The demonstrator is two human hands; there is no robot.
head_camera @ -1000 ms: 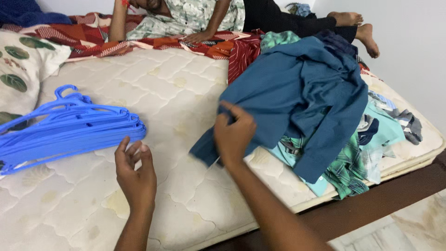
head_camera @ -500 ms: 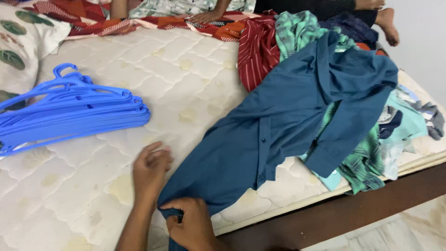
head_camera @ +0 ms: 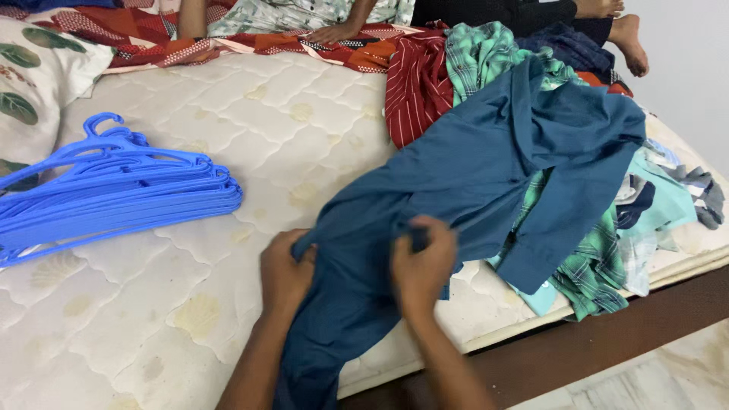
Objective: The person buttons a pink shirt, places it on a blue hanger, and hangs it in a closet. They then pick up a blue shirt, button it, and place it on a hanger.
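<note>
While both hands work at the near edge of the bed, the left hand point(head_camera: 285, 269) has its fingers closed on the edge of the dark teal button-up cotton shirt point(head_camera: 486, 167), and the right hand point(head_camera: 423, 266) pinches a fold of the same cloth just beside it. This shirt lies spread across the cream quilted mattress point(head_camera: 228, 121), its lower part hanging over the edge between the forearms, its upper part resting on a heap of checked green and striped red clothes point(head_camera: 456, 61). Well apart to the left lies a stack of blue plastic hangers point(head_camera: 114, 190). Another person sits at the far side.
</note>
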